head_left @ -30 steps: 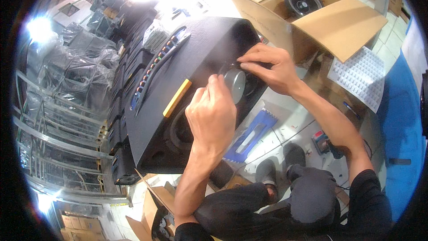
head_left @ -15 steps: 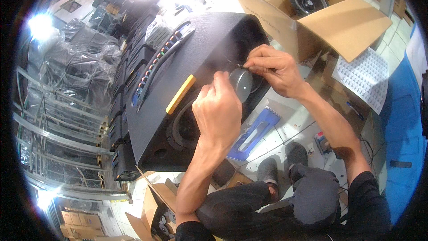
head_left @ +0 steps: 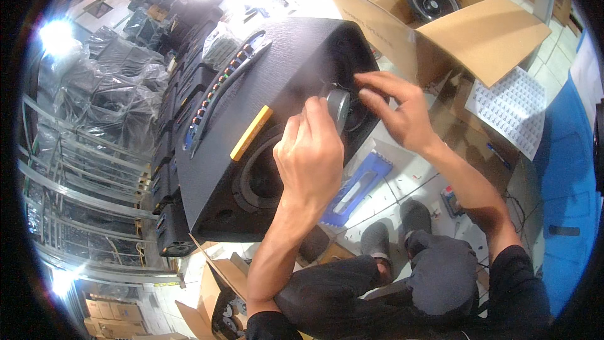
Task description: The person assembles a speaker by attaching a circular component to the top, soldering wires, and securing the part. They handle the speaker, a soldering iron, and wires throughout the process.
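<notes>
My left hand (head_left: 310, 151) is closed on a round grey metal-backed driver (head_left: 340, 108), likely a small speaker unit, holding it on edge at the front of a black speaker cabinet (head_left: 289, 53). To its right, my right hand (head_left: 402, 110) has its fingers stretched and the thumb apart, with nothing visible in it. Thin wire shows between the driver and the cabinet's upper opening. Partly behind my left wrist is a large round opening (head_left: 258, 176) in the cabinet. A yellow bar (head_left: 251, 133) lies on the cabinet top.
Beside the yellow bar lies a curved strip with coloured pieces (head_left: 220, 91). An open cardboard box (head_left: 484, 34) at the upper right holds a black speaker cone (head_left: 431, 0). On the tiled floor are a blue plastic piece (head_left: 358, 189) and a power tool (head_left: 452, 201). A printed sheet (head_left: 511, 110) lies right.
My right hand's fingers have parted from the wire beside the driver and drawn slightly back. The driver has turned more edge-on in my left hand.
</notes>
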The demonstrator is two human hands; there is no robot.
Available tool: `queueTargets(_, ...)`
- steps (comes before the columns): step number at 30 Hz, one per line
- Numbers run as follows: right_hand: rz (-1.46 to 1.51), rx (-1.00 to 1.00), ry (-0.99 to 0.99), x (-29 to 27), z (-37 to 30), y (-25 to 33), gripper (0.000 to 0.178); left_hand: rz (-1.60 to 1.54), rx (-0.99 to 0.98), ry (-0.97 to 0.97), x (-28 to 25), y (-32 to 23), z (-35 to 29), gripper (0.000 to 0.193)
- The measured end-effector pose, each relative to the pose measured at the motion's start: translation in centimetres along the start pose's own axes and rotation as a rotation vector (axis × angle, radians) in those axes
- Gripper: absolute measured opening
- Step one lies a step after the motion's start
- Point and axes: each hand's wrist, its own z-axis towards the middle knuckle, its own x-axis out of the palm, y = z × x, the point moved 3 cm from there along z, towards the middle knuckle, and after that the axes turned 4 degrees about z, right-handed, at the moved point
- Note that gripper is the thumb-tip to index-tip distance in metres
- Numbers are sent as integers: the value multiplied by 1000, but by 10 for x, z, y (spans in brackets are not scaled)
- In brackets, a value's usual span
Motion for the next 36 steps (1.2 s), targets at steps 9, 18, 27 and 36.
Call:
queueTargets(9,23,106,-90,25,-22,12,60,30,34,57,-1,-6,5,19)
queueTargets(18,674,262,82,42,-35,8,59,-68,-153,-13,2,-14,10,13)
queueTargets(27,1037,394,279,11,-16,-25,59,-208,36,-154,12,-34,3,42)
queueTargets(36,1097,425,391,6,-7,-50,57,-279,-322,38,8,-19,-4,97)
